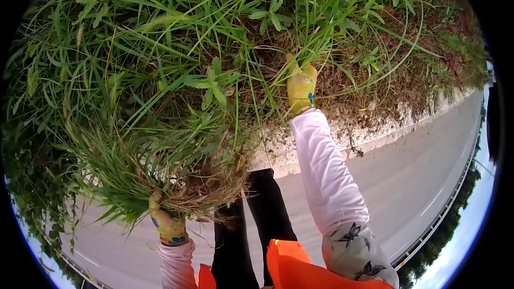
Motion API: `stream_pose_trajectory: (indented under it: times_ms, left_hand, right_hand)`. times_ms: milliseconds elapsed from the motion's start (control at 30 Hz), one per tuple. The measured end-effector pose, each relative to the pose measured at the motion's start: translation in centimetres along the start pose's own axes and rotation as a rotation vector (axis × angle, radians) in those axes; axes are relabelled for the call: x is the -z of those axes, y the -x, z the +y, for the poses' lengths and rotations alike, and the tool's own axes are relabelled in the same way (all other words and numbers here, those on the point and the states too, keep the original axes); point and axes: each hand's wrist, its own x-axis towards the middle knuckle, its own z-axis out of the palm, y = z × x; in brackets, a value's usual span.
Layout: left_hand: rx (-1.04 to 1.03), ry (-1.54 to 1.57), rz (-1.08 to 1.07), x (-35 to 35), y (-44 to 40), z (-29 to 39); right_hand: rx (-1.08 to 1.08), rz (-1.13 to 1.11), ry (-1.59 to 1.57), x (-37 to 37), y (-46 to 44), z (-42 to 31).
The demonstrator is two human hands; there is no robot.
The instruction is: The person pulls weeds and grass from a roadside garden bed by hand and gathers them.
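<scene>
My left hand (170, 226), in a yellow patterned glove, is closed around a thick bundle of pulled grass (128, 182). Brown roots and dry stems (206, 198) stick out of the bundle to the right, in front of my legs. Farther up the bank, my right hand (302, 86), gloved the same way, is wrapped around green grass (316, 40) low down near the soil. Its fingertips are partly hidden among the blades.
Dense weeds (176, 32) cover the bank ahead. A pale concrete edge (284, 150) separates bank from road (423, 166). Bare reddish soil with dry litter (369, 91) lies right of my right hand. A guardrail (447, 203) runs along the road's far side.
</scene>
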Motion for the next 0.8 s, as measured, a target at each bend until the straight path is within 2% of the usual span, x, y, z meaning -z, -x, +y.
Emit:
stream_pose_trajectory:
  times_ms: [33, 100, 133, 200, 333, 400, 467, 500, 533, 567, 633, 700, 733, 800]
  left_hand:
    - [0.02, 0.004, 0.002, -0.4, 0.3, 0.0]
    - [0.035, 0.008, 0.006, -0.4, 0.2, -0.1]
    - [0.015, 0.027, -0.017, -0.1, 0.0, -0.3]
    - [-0.007, 0.044, -0.031, 0.5, -0.4, -0.4]
    - [-0.039, 0.025, -0.051, 0.5, -0.3, -0.4]
    - [-0.016, 0.0, -0.017, 0.5, -0.4, -0.2]
    - [-0.007, 0.014, -0.002, 0.4, -0.6, -0.5]
    - [0.004, 0.011, 0.015, 0.5, -0.5, -0.4]
    - [0.009, 0.008, 0.019, 0.6, -0.2, -0.2]
    - [0.031, -0.002, 0.027, 0.5, -0.1, 0.0]
    - [0.015, 0.014, -0.009, 0.1, 0.0, 0.0]
    - [0.033, 0.011, -0.009, 0.6, -0.4, 0.1]
    - [0.053, 0.001, -0.003, 0.7, -0.4, 0.1]
    - [0.038, 0.011, 0.007, -0.1, 0.1, 0.1]
  right_hand:
    - [0.14, 0.15, 0.216, -1.0, -2.5, 1.6]
    - [0.162, 0.261, 0.396, -2.7, -5.1, 0.1]
    - [0.053, 0.102, 0.254, -3.1, -6.2, -0.7]
    - [0.21, -0.078, -0.181, -5.4, -8.6, 0.4]
    - [0.099, -0.078, -0.116, -6.9, -8.3, 1.0]
    - [-0.603, -0.079, -0.829, -5.7, -5.7, 0.2]
    - [-0.585, -0.105, -0.828, -6.3, -2.6, 1.0]
    - [-0.561, -0.142, -0.708, -5.9, 0.1, 0.9]
    - [-0.537, -0.179, -0.59, -4.5, 3.5, -1.3]
    - [-0.482, -0.176, -0.746, -3.7, 4.8, -1.5]
    - [-0.155, -0.212, -0.494, -2.4, 2.6, -0.6]
    - [0.202, -0.219, 0.146, -2.0, 0.5, -3.9]
    - [0.242, -0.227, 0.45, -3.5, -1.6, -3.5]
    - [0.581, -0.31, 0.482, -6.6, -5.0, -2.6]
